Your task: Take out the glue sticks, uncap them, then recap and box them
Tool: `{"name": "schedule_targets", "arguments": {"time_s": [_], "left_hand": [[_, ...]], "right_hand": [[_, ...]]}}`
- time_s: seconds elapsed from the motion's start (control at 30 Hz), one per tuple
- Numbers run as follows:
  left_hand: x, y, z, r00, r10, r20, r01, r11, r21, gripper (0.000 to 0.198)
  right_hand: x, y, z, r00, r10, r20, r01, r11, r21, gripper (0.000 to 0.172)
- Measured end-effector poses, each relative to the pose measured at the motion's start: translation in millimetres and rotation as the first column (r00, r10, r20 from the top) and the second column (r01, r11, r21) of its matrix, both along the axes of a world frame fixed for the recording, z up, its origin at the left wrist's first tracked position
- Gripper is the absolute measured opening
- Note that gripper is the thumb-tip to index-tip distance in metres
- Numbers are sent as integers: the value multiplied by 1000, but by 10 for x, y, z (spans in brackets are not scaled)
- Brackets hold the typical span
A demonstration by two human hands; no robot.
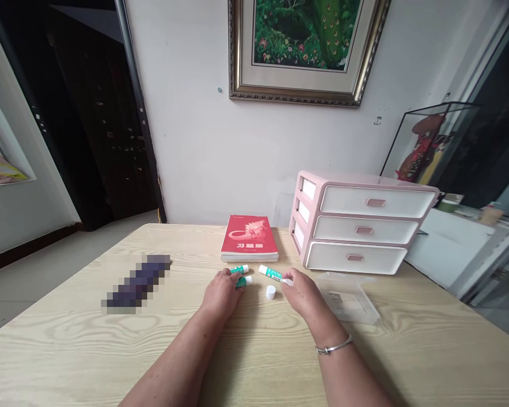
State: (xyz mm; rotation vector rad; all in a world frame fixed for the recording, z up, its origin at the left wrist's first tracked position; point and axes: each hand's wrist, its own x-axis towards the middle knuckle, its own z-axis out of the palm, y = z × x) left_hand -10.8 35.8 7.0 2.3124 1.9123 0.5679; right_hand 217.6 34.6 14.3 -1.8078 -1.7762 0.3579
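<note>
Two green-and-white glue sticks lie side by side under my left hand, its fingers bent closed around their left ends. My right hand pinches the white right end of another glue stick just above the table. That stick points left, toward the other two. Between my hands a small white cap stands on the tabletop, touching neither hand. To the right of my right hand lies a clear plastic box, partly hidden by my wrist.
A red-covered book stack lies behind the glue sticks. At the back right stands a pink-and-white three-drawer organizer. A blurred-out dark object lies on the left of the wooden table. A framed picture hangs on the wall.
</note>
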Motion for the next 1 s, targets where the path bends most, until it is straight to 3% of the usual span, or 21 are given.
{"name": "schedule_targets", "arguments": {"time_s": [0.1, 0.2, 0.27, 0.47, 0.57, 0.77, 1.0], "left_hand": [[10, 8, 3, 1000, -4, 12, 4, 1000, -3, 33], [7, 4, -8, 999, -31, 24, 31, 1000, 1, 33], [-6, -2, -20, 999, -43, 32, 42, 999, 19, 34], [-10, -40, 2, 998, 3, 68, -9, 996, 89, 33], [27, -75, 41, 997, 12, 71, -21, 993, 114, 31], [73, -96, 21, 998, 0, 58, -12, 978, 209, 27], [86, -105, 34, 993, 6, 116, -28, 981, 191, 28]], "right_hand": [[32, -24, -53, 998, 51, 48, -47, 995, -89, 23], [21, -46, -95, 993, 106, 53, -100, 989, -108, 16], [-2, -50, -89, 992, 119, 32, -116, 991, -71, 8], [-27, -2, 24, 994, -24, 104, 6, 986, 169, 20], [-23, 29, 12, 982, -48, 181, 4, 972, 234, 25], [-106, 64, -74, 963, -59, 264, 30, 993, 114, 28], [-147, 108, -117, 974, -75, 216, 64, 996, 60, 25]]}}
